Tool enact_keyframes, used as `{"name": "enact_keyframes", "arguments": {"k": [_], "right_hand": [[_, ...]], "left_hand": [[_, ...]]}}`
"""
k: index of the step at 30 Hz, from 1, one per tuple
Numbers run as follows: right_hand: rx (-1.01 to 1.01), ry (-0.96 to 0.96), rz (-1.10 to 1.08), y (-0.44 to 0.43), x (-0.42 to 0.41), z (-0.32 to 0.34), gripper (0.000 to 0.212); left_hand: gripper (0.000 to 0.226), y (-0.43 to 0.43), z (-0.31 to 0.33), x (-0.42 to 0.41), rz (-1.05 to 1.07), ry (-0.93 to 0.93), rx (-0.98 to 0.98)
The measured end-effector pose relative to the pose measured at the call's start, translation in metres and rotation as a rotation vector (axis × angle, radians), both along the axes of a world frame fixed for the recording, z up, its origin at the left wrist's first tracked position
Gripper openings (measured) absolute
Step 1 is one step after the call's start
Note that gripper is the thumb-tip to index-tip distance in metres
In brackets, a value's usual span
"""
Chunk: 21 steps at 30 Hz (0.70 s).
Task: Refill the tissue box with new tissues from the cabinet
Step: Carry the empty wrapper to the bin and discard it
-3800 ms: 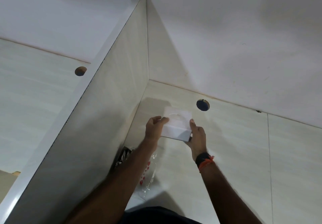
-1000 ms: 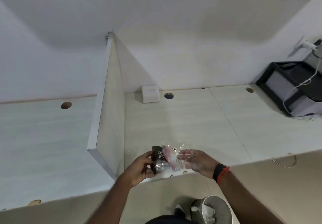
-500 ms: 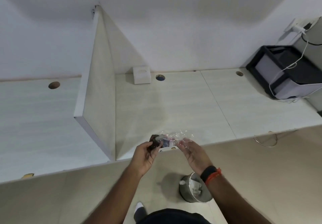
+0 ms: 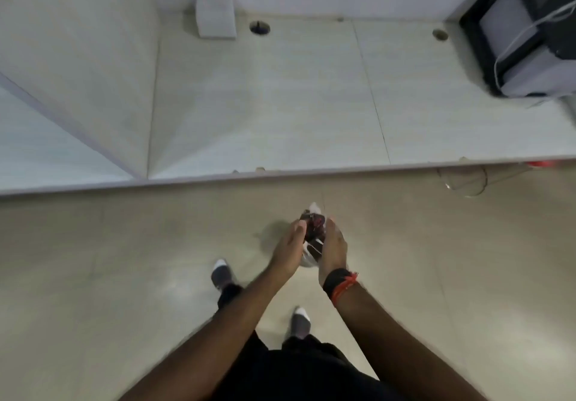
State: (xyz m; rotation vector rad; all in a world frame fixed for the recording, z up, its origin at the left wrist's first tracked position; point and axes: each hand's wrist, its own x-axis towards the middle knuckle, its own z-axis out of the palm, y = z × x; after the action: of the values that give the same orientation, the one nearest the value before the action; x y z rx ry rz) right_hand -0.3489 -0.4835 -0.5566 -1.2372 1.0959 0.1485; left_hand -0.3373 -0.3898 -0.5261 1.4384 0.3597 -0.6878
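Note:
The white tissue box [image 4: 215,20] stands at the back of the pale desk [image 4: 265,98], against the wall and next to a round cable hole [image 4: 259,27]. Below the desk edge, over the floor, my left hand [image 4: 288,249] and my right hand [image 4: 333,246] press together around a crumpled clear plastic wrapper [image 4: 313,229] with dark and red print. A bit of a metal bin [image 4: 308,260] shows between and under my hands; most of it is hidden.
A white divider panel [image 4: 78,67] rises at the desk's left. A black and grey machine [image 4: 523,32] with a white cable sits at the far right. A wire loop [image 4: 464,180] hangs off the desk edge. My feet [image 4: 223,272] stand on the beige floor.
The wrapper was lifted off the desk edge and brought down over the floor. My hands closed in, crumpling it together above the bin. The view tilted downward.

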Motion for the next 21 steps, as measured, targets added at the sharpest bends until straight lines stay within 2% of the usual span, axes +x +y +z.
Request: {"name": "enact_keyframes", "arguments": {"k": [2,4,7,9,11,14,17,21], "right_hand": [[0.059,-0.003,0.055,-0.024,-0.021,-0.018,0.020],[0.037,0.061,0.049,-0.049,-0.042,-0.050,0.022],[0.005,0.183,0.021,-0.079,-0.059,-0.106,0.011],[-0.030,0.241,0.015,-0.095,-0.057,-0.147,0.018],[-0.157,0.286,0.097,-0.111,-0.048,-0.196,0.027],[-0.306,0.352,0.219,-0.124,-0.025,-0.261,0.037],[-0.433,0.338,0.308,-0.127,0.004,-0.317,0.031],[-0.487,0.308,0.444,-0.117,0.029,-0.392,0.025]], "left_hand": [[0.033,-0.018,-0.020,-0.021,-0.024,0.021,0.058],[0.042,-0.030,-0.045,-0.037,-0.078,0.070,0.109],[0.033,-0.038,-0.087,-0.049,-0.118,0.142,0.197],[0.028,-0.036,-0.117,-0.049,-0.050,0.195,0.272],[0.025,-0.030,-0.152,-0.044,0.003,0.236,0.329],[0.026,-0.018,-0.205,-0.035,-0.055,0.247,0.388],[0.025,-0.004,-0.256,-0.027,-0.107,0.213,0.429],[0.022,0.018,-0.314,-0.021,-0.093,0.198,0.480]]}}
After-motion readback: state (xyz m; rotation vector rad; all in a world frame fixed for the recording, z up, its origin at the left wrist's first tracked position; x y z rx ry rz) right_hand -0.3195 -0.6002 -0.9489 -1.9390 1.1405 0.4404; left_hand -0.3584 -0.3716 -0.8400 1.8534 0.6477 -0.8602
